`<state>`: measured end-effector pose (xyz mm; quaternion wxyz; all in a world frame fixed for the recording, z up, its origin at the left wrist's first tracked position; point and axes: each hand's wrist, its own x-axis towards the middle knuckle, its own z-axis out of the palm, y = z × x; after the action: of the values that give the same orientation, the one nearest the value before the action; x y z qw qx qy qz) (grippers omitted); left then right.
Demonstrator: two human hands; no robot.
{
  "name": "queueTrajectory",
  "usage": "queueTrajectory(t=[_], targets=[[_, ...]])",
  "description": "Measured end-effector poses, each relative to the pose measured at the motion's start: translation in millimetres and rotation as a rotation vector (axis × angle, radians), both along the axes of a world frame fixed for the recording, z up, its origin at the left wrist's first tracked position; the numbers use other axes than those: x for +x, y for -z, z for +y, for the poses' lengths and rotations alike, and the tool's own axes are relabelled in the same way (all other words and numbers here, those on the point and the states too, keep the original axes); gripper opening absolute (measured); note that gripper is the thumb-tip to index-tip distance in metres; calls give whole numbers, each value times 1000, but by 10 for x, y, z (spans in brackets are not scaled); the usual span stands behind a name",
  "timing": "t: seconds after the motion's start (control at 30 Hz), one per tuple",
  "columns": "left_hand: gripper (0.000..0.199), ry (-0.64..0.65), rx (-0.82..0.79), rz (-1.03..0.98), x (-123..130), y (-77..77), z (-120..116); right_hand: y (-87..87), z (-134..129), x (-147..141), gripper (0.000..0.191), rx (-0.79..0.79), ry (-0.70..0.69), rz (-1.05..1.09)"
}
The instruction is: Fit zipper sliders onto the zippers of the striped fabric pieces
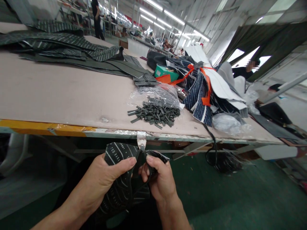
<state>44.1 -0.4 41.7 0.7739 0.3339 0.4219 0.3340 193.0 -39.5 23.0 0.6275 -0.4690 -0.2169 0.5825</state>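
Note:
Below the table's front edge, my left hand (107,172) is closed around a dark fabric strip (120,191) printed with white lettering and dotted lines, its thumb lying on top. My right hand (161,179) pinches another part of the same dark fabric, thumb over curled fingers. Between the hands the cloth bends and hangs down over my lap. Just above it, a white metal bracket (141,139) with a small knob is fixed to the table edge. A heap of small dark zipper pulls or tabs (157,111) lies on the table, partly out of a clear plastic bag (155,92).
Long dark fabric strips (72,48) cover the table's (59,92) far left. To the right are a green box (166,73), navy printed pieces (200,99) tied with orange ribbon, and white strips (216,80). A person (247,70) is at the far right; another person (96,19) stands behind.

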Motion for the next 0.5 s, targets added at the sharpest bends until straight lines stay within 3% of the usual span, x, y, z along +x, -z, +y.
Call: queueTrajectory(t=[0.5], targets=[[27, 14, 30, 35, 30, -9, 65, -46, 54, -13, 30, -51, 16, 7]])
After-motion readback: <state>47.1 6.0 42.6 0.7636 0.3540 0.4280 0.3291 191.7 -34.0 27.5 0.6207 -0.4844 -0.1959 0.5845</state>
